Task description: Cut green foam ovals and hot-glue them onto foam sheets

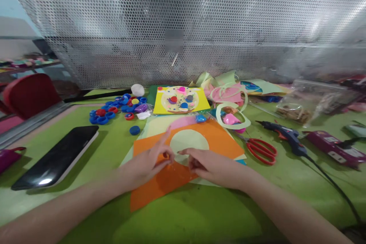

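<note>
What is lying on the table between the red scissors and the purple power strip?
The blue glue gun lies between the red scissors and the purple power strip, its cord trailing toward the right edge, as the head view shows.

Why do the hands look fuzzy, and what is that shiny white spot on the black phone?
In the head view, the left hand and right hand are smeared by motion blur over the orange paper sheet, so whether either grip is closed is unclear; the white spot on the flat black phone is glare from a light; the perforated metal screen bows, a sign of wide-lens distortion.
</note>
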`<move>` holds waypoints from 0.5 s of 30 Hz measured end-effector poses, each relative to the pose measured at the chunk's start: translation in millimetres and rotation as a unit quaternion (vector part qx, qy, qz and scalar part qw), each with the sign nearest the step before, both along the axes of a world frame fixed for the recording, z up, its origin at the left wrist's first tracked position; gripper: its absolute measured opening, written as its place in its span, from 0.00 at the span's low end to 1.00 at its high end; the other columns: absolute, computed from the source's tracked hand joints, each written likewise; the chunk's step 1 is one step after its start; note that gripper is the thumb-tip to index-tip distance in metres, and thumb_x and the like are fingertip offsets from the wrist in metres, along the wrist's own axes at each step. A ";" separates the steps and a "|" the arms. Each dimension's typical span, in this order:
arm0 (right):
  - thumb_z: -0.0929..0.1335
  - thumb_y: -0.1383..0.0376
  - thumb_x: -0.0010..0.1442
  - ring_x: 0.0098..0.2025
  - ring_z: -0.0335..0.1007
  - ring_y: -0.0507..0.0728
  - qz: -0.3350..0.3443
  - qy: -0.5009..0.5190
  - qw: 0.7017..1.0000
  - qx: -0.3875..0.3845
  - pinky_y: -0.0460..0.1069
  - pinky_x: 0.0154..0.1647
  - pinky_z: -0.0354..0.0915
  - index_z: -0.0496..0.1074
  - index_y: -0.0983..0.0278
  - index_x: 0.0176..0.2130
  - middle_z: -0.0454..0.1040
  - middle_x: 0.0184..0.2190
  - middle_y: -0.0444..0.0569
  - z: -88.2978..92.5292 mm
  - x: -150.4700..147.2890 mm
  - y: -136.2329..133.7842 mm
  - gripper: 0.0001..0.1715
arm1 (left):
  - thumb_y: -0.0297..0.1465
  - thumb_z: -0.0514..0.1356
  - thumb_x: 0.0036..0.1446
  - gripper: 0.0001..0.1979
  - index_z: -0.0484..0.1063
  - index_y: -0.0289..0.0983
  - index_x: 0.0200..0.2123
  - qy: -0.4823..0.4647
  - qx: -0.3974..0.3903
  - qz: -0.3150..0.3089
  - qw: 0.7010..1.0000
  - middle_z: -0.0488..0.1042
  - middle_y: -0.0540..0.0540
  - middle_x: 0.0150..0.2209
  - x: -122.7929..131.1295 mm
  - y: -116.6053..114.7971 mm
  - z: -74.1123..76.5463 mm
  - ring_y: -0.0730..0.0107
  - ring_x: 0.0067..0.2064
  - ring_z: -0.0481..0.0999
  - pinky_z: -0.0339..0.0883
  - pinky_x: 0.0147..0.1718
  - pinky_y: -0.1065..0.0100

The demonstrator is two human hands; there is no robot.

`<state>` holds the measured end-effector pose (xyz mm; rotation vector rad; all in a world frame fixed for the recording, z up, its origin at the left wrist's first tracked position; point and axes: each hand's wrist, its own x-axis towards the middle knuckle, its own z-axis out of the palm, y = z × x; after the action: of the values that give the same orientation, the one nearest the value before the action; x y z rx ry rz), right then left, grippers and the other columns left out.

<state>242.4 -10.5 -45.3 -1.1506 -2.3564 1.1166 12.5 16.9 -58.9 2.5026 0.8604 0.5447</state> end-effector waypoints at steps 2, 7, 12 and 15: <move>0.65 0.77 0.50 0.35 0.68 0.53 -0.058 0.130 0.987 -0.070 0.50 0.39 0.64 0.64 0.63 0.52 0.72 0.33 0.45 -4.2 -4.2 3.1 0.29 | 0.27 0.48 0.61 0.10 0.64 0.41 0.45 -0.051 0.010 0.010 0.999 0.73 0.52 0.36 7.3 -3.7 4.7 0.73 0.38 0.73 0.68 0.43 0.65; 0.72 0.71 0.41 0.26 0.71 0.52 -0.170 0.341 0.893 -0.240 0.50 0.31 0.67 0.66 0.63 0.37 0.73 0.24 0.40 -13.9 -20.3 11.4 0.20 | 0.28 0.50 0.61 0.06 0.66 0.41 0.36 -0.094 0.091 -0.008 0.991 0.75 0.50 0.36 24.1 -8.4 0.7 0.70 0.42 0.75 0.68 0.46 0.64; 0.76 0.65 0.34 0.27 0.74 0.54 -0.201 0.381 0.859 -0.275 0.53 0.34 0.70 0.67 0.65 0.33 0.74 0.23 0.41 -21.4 -21.6 21.8 0.24 | 0.30 0.51 0.61 0.06 0.64 0.42 0.41 -0.091 0.132 0.002 0.987 0.76 0.49 0.38 23.1 2.2 -16.4 0.69 0.43 0.76 0.69 0.47 0.65; 0.78 0.64 0.30 0.27 0.75 0.56 -0.227 0.411 0.837 -0.282 0.55 0.37 0.70 0.67 0.65 0.31 0.74 0.21 0.40 -24.6 -17.8 29.8 0.27 | 0.31 0.50 0.62 0.08 0.64 0.45 0.43 -0.057 0.160 0.005 0.986 0.77 0.50 0.38 24.8 13.5 -20.4 0.68 0.41 0.77 0.71 0.45 0.66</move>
<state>224.6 19.3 -69.9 -1.0016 -1.0573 1.7103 37.3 30.4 -79.3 2.7194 0.7944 0.8803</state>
